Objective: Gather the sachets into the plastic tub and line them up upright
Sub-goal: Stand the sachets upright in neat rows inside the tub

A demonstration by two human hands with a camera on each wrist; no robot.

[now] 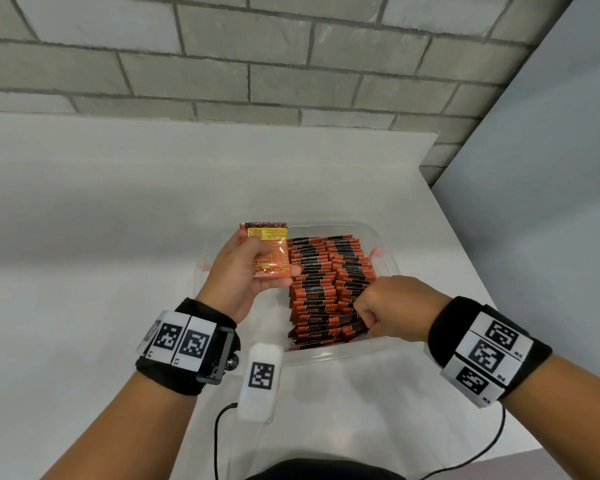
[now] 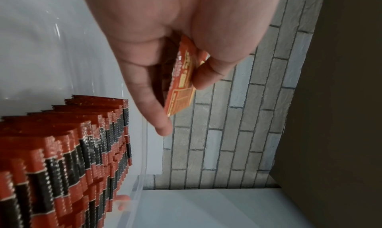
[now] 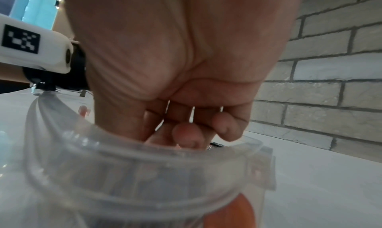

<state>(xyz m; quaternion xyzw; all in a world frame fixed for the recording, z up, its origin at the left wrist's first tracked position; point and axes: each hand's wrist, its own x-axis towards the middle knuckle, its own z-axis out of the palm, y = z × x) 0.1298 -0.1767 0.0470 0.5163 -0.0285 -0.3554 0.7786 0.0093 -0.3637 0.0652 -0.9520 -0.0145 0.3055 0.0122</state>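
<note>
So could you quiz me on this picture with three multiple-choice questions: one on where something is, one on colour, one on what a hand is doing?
1. Where are most of the sachets?
A. Scattered on the table
B. Standing in rows inside the clear tub
C. Piled on the floor

2. What colours are the tops of the sachets in the tub?
A. Blue and white
B. Green and yellow
C. Orange-red and black

3. What is the left hand doing?
A. Holding a sachet above the tub
B. Resting flat on the table
C. Gripping the tub's rim

Answers:
1 B: the rows of sachets stand on edge within the plastic tub.
2 C: their top edges show orange-red and black bands.
3 A: the left hand pinches one sachet between thumb and fingers, lifted over the tub's left side.
</note>
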